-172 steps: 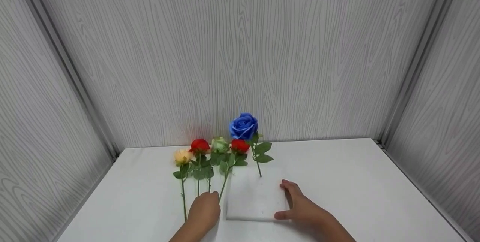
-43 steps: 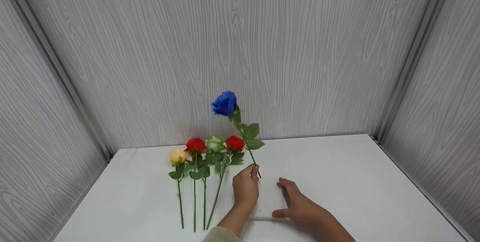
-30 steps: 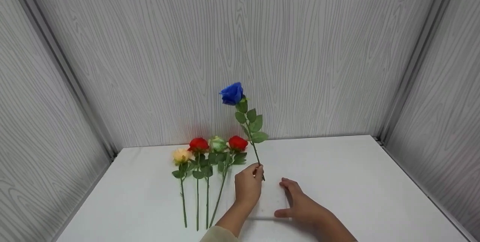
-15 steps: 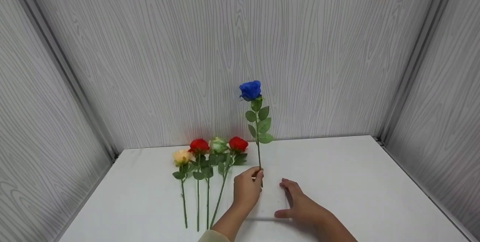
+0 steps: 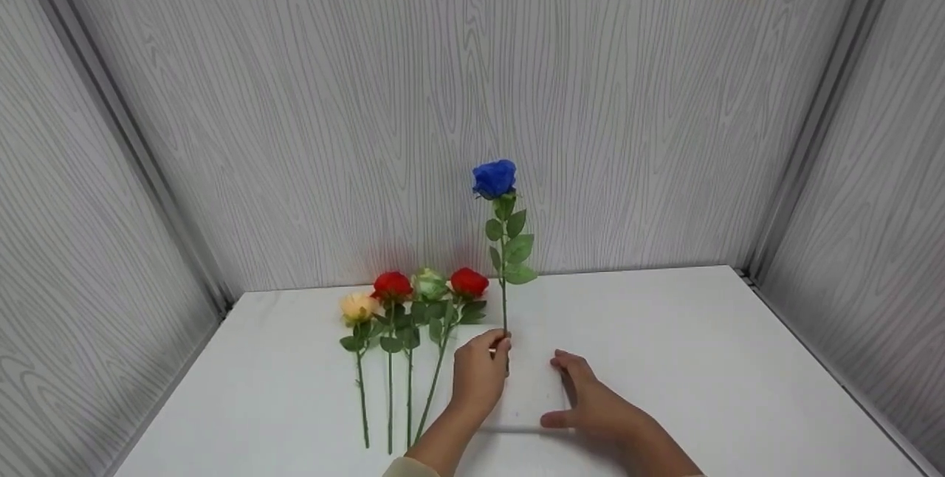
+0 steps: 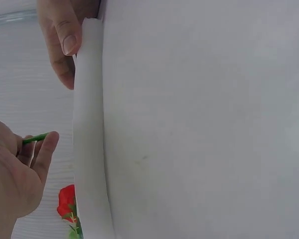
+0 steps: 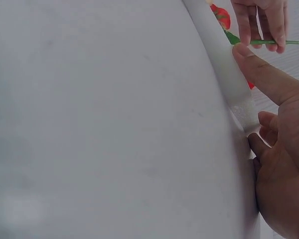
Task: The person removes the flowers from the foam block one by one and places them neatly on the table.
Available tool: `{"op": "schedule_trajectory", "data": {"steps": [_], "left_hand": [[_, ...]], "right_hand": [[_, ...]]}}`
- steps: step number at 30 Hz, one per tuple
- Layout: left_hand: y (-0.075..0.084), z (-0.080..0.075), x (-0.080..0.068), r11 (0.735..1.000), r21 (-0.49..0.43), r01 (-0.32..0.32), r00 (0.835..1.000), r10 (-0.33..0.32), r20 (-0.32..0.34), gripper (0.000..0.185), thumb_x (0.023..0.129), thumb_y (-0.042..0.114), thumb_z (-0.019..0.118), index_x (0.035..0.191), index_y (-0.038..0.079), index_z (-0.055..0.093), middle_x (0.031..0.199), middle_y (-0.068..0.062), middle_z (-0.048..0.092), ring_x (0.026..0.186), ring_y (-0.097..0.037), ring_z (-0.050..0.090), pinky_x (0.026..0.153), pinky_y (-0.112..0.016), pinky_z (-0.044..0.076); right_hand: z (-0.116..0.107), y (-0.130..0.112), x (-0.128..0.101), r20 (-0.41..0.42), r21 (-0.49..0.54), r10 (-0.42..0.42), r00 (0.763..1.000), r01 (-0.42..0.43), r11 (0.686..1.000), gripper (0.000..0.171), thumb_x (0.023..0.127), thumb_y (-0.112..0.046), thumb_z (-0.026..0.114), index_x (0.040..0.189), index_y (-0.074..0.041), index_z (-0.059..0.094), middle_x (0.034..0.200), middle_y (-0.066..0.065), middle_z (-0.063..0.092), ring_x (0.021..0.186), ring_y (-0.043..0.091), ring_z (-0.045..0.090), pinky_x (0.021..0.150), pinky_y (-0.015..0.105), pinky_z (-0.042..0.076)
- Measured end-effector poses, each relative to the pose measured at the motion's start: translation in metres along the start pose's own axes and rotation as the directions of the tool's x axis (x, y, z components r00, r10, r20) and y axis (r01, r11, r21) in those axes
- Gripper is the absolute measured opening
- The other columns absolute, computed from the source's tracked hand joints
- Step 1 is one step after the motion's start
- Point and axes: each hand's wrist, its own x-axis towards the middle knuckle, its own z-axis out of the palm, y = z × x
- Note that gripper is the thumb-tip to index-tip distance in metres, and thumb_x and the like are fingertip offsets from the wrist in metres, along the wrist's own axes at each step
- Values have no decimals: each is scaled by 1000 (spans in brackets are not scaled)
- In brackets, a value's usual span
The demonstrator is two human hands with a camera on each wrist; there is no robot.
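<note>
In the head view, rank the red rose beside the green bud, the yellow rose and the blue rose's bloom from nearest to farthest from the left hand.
From the left hand:
1. Red rose, just above it on the table.
2. Yellow rose, at the row's left end.
3. Blue bloom, high atop the upright stem that the hand pinches.

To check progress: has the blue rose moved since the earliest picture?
Yes. The blue rose now stands higher against the wall, upright, well above the red roses.

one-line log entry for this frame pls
left hand: pinches blue rose stem, upright over white foam block | right hand: rests on block edge | four roses: flat on table
</note>
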Motion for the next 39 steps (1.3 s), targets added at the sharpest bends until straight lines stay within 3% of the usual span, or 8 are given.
{"op": "schedule_trajectory", "data": {"steps": [7, 16, 25, 39], "left_hand": [[-2, -8, -2, 1000, 24, -10, 1000, 10, -3, 12, 105, 5, 69, 113, 5, 78, 98, -14, 78, 71, -4, 65, 62, -19, 57], [-11, -15, -6, 994, 110, -18, 1000, 19, -5, 13, 104, 6, 70, 114, 6, 78, 103, -11, 79, 89, -15, 76, 71, -23, 61], [-15, -28, -9, 997, 54, 50, 998, -51, 31, 16, 105, 5, 68, 119, 3, 75, 106, -16, 77, 85, -16, 75, 63, -19, 59], [-23, -45, -12, 996, 37, 82, 996, -81, -31, 16, 102, 1, 71, 118, 2, 74, 102, -9, 75, 86, -16, 74, 61, -20, 60]], "right_hand": [[0, 3, 0, 5, 14, -19, 1000, 19, 1000, 119, 81, -41, 97, 169, -6, 25, 180, 18, 20, 169, 45, 11, 136, 67, 13], [-1, 1, -3, 6, 15, -17, 1000, 17, 1000, 116, 82, -40, 96, 168, -7, 27, 181, 19, 18, 169, 47, 10, 136, 67, 12], [-1, 2, -4, 16, 24, -45, 999, 45, 999, 118, 83, -42, 95, 169, -4, 23, 181, 19, 17, 169, 46, 9, 136, 67, 11], [-2, 1, -4, 21, 21, -42, 999, 41, 999, 117, 83, -43, 95, 169, -5, 25, 181, 19, 16, 169, 47, 8, 137, 66, 10]]}}
